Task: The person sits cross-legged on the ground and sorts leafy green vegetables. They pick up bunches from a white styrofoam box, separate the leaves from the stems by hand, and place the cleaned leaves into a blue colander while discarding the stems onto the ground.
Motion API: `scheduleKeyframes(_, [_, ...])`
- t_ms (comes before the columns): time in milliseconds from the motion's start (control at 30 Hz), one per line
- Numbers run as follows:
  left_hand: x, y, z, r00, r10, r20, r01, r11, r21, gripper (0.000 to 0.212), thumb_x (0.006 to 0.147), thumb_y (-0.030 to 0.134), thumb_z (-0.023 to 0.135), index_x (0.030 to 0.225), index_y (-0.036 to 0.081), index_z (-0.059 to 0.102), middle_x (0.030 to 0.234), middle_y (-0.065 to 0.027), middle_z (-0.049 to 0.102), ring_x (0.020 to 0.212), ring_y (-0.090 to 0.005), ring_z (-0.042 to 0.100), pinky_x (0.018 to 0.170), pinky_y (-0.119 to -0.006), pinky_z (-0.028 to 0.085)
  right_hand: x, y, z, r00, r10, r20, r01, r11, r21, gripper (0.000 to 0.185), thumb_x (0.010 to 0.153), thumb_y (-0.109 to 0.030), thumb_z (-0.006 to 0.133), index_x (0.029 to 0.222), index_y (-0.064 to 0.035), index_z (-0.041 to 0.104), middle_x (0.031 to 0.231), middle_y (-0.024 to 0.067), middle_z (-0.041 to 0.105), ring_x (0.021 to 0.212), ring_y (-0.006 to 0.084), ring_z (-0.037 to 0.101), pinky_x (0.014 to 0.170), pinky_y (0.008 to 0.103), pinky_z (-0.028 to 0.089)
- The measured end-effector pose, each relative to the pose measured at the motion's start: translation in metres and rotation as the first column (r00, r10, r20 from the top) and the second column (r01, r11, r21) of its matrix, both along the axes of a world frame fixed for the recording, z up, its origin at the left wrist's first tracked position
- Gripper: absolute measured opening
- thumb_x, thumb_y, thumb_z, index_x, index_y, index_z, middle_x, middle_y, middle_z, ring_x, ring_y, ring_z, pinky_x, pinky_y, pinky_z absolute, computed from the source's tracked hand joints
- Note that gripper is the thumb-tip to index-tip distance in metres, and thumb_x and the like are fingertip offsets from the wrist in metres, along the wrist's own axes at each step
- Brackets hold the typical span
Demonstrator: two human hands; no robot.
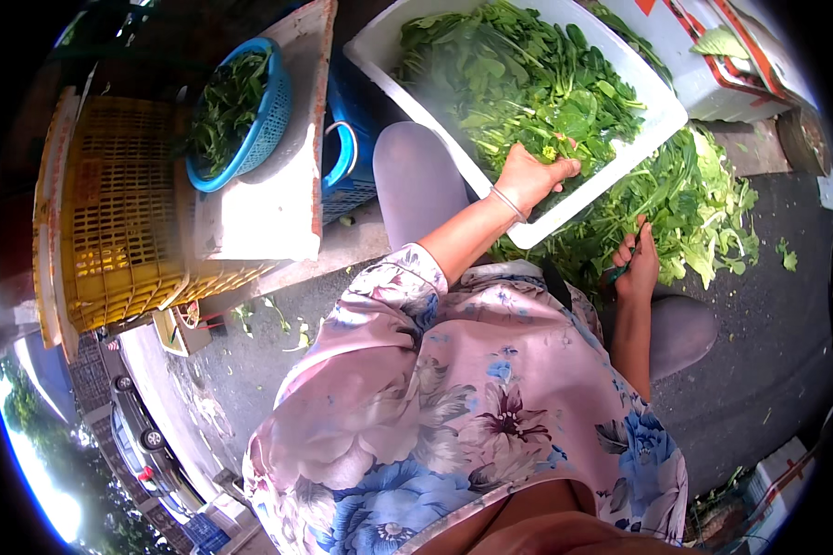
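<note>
Leafy greens (527, 76) fill a white foam box (416, 114) in front of me. My left hand (538, 173), with a bangle at the wrist, is over the box's near corner among the stems; its fingers are bent, and whether they grip a stem I cannot tell. Outside the box, at the right, my right hand (635, 263) is closed around a small dark green tool (618, 272), its kind unclear. Just beyond that hand lies a heap of loose greens and pale leaves (694, 201) on the ground.
A blue plastic colander (274, 132) of dark leaves sits on a white foam board (271, 222) over a yellow plastic crate (121, 229). A blue basket (350, 166) stands beside it. More foam boxes (711, 90) are at the upper right. Leaf scraps (284, 326) dot the pavement.
</note>
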State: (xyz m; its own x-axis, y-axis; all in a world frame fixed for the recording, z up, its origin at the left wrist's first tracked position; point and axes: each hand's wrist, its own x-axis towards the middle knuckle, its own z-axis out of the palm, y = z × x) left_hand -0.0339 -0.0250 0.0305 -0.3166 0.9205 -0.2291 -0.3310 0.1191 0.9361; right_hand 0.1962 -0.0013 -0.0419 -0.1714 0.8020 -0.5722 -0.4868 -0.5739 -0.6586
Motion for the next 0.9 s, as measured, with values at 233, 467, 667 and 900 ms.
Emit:
scheduleKeyframes(233, [-0.203,-0.037,0.097,0.716,0.557,-0.421,-0.464,0.83,0.31,0.022,0.073,0.006,0.068,0.093,0.002,0.059,0.08,-0.0069,0.063,0.069,-0.0156,0.062,0.052,-0.024,0.046,-0.009,0.007,-0.016,0.98,0.07,0.187,-0.06,0.997,-0.055,0.031,0.09,-0.03,0.05,0.113,-0.01,0.051,0.065,-0.0018,0.042,0.049,0.0075,0.035,0.042,0.0222,0.027])
scheduleKeyframes(467, [-0.292,-0.086,0.164,0.397,0.88,0.259,-0.917,0.367,0.16,0.035,0.078,0.0,0.059,0.104,-0.015,0.042,0.105,-0.0247,0.049,0.099,-0.0334,0.052,0.079,-0.037,0.055,-0.023,0.01,-0.018,0.971,0.145,0.192,-0.137,0.989,-0.052,0.026,0.089,-0.027,0.051,0.107,-0.0092,0.053,0.065,-0.0008,0.043,0.049,0.0085,0.036,0.042,0.0231,0.029])
scheduleKeyframes(667, [-0.165,-0.012,0.091,0.929,0.368,-0.034,-0.33,0.867,0.373,0.023,0.083,0.003,0.053,0.103,-0.006,0.054,0.095,-0.0159,0.061,0.089,-0.0264,0.062,0.075,-0.03,0.053,-0.015,0.007,-0.016,0.973,0.108,0.203,-0.093,0.992,-0.085,0.029,0.088,-0.027,0.052,0.111,-0.0091,0.052,0.065,-0.0016,0.043,0.049,0.0079,0.037,0.042,0.0225,0.028])
scheduleKeyframes(900, [-0.149,0.081,-0.105,0.057,-0.423,-0.904,0.049,0.906,-0.421,0.022,0.074,0.009,0.058,0.095,0.011,0.065,0.089,-0.0142,0.064,0.085,-0.0301,0.061,0.077,-0.035,0.048,-0.011,0.004,-0.009,0.973,0.088,0.211,-0.073,0.994,-0.078,0.03,0.089,-0.028,0.05,0.112,-0.0083,0.051,0.064,-0.0015,0.042,0.049,0.0078,0.036,0.042,0.0222,0.028])
